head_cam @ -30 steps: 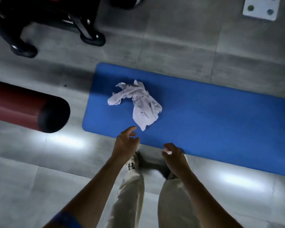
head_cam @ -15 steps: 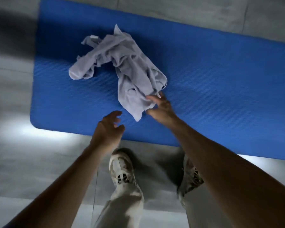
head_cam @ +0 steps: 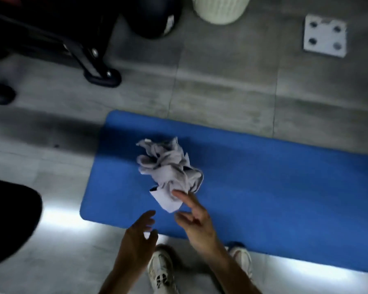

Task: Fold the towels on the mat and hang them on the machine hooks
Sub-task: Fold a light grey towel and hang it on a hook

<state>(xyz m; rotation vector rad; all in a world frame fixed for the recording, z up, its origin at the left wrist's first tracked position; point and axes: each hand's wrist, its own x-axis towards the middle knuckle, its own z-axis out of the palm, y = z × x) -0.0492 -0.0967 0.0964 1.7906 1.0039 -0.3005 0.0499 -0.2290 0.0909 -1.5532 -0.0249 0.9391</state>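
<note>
A crumpled light grey towel (head_cam: 168, 166) lies bunched on the left part of the blue mat (head_cam: 263, 187). My right hand (head_cam: 193, 219) reaches over the mat's near edge. Its index finger lies on the towel's near corner, which sits between finger and thumb in a pinch. My left hand (head_cam: 139, 232) hovers just left of it, above the mat's near edge, with fingers spread and holding nothing. The view is blurred by motion.
A black machine frame with a foot (head_cam: 102, 76) stands on the grey tiled floor at the far left. A pale ribbed bin (head_cam: 221, 9) and a white plate with several holes (head_cam: 324, 37) lie beyond the mat. A dark rounded pad (head_cam: 9, 219) juts in at left. My shoes (head_cam: 160, 270) are below.
The view has pulled back and up from the mat. The towel is more bunched than before, with my right hand at its near corner. My left hand stays open beside it.
</note>
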